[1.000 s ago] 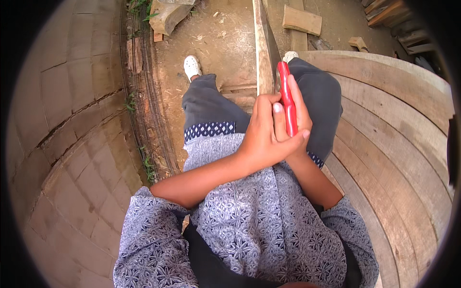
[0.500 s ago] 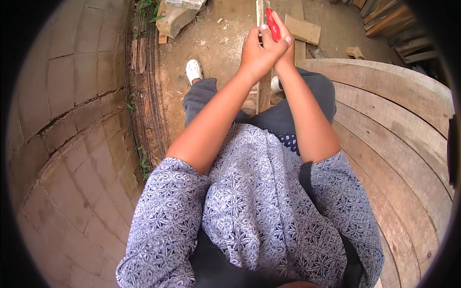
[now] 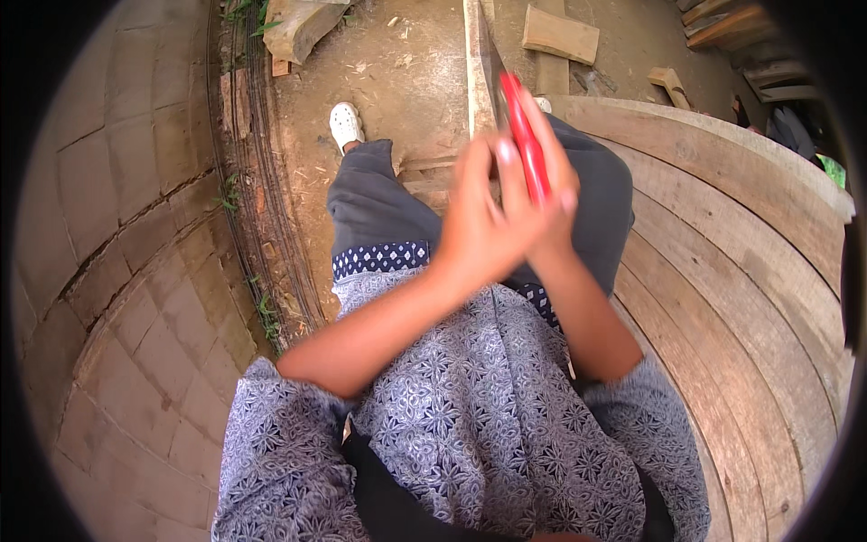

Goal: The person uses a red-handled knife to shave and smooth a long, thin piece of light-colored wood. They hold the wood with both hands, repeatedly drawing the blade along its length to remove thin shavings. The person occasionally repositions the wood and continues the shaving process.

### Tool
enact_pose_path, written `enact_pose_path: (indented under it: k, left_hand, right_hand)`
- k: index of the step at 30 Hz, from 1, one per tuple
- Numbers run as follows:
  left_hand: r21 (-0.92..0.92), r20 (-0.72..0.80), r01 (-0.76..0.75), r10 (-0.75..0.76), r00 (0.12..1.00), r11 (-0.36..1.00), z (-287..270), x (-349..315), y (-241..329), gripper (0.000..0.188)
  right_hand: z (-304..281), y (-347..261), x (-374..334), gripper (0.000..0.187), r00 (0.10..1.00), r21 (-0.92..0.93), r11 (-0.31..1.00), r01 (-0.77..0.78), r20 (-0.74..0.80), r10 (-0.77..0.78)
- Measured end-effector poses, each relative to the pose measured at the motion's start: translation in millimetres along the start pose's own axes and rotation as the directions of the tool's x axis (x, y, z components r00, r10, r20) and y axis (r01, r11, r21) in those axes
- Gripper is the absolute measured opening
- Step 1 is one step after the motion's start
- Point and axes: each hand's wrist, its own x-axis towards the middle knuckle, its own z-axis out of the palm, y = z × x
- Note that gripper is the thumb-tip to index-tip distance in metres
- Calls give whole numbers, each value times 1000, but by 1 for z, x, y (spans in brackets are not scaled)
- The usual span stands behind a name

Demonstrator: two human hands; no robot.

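Both my hands are closed round the red handle (image 3: pixel 529 144) of a handsaw, in front of my waist. My left hand (image 3: pixel 477 212) wraps the handle from the left, slightly blurred by motion. On the other side my right hand (image 3: pixel 555 185) grips it, partly covered by the left. The thin dark saw blade (image 3: pixel 494 79) points away from me, along a narrow wooden plank (image 3: pixel 476 68) that runs between my legs. Whether the teeth are in the wood I cannot tell.
Long wooden boards (image 3: pixel 722 208) curve along my right. A tiled wall (image 3: pixel 126 244) rises on the left, with dark rods (image 3: pixel 262 172) beside it. Ahead lie a wood offcut (image 3: pixel 560 34), a smaller wood piece (image 3: pixel 668 86) and a large block (image 3: pixel 302 27). My white shoe (image 3: pixel 345 125) is on the dirt floor.
Both hands have drawn the saw back toward my body, with the elbows bent more. The blade, hidden before, now shows beyond the handle.
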Motion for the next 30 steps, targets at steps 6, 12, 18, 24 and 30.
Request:
enact_pose_path:
  k: [6,12,18,24,30]
  left_hand:
    - [-125,11,189,-189,982,974,-3,112,8,71]
    - [-151,-111,-2,-15,994,989,10,83,-31,65]
    - [-16,28,-50,51,998,999,7,-47,16,63]
    - [-117,27,7,-4,1000,993,4,-28,14,64]
    - [-178,45,215,-210,977,960,-6,114,-2,79]
  right_hand:
    - [33,29,110,54,985,333,928,-169,24,171]
    - [43,66,85,52,949,80,966,245,-225,-222]
    - [-16,1,-47,56,997,72,995,67,-29,-65]
    - [-9,3,-33,54,1000,55,998,25,-10,-25]
    - [38,40,104,53,993,287,954,-88,-47,106]
